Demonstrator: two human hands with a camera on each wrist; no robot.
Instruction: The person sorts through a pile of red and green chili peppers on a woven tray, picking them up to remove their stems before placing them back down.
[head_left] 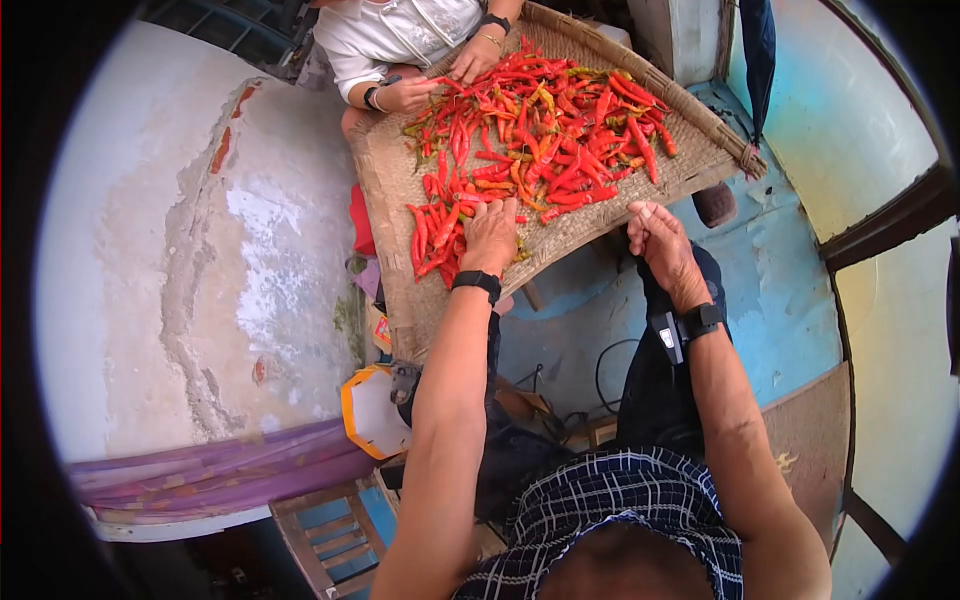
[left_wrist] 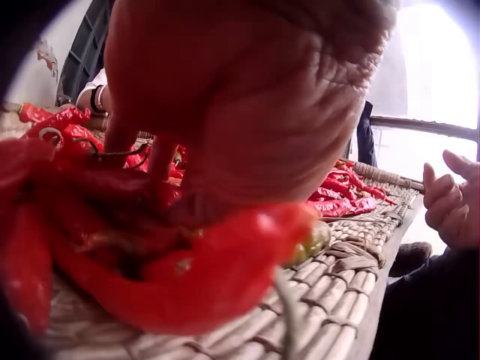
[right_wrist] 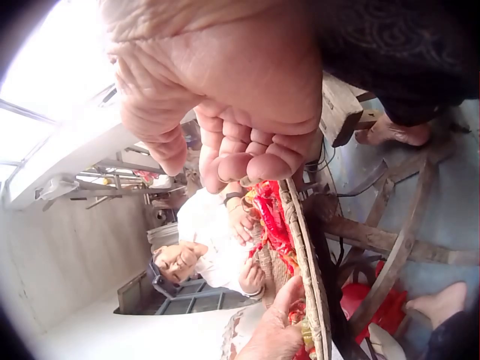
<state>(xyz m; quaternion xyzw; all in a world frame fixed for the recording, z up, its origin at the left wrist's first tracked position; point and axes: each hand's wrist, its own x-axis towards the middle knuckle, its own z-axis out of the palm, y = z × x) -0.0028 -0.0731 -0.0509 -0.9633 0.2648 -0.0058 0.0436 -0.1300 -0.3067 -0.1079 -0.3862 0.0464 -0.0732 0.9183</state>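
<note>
Red chili peppers [head_left: 560,140] lie heaped on a woven tray [head_left: 400,180], some orange or greenish. My left hand [head_left: 490,238] reaches over the tray's near side, its fingers pointing down among the peppers. In the left wrist view its fingers [left_wrist: 161,157] touch the pile, and their tips are hidden. A large red pepper [left_wrist: 202,277] lies close below the palm. Just off the tray's near right edge, my right hand [head_left: 660,245] is in the air with loosely bent fingers. Nothing shows in its palm in the right wrist view.
Across the tray sits another person in a white top [head_left: 405,40], whose hands [head_left: 405,95] are at the peppers. An orange-rimmed container [head_left: 375,412] is at lower left, beside a wooden rack [head_left: 335,540]. A wall [head_left: 270,260] stands left; blue floor [head_left: 770,300] shows right.
</note>
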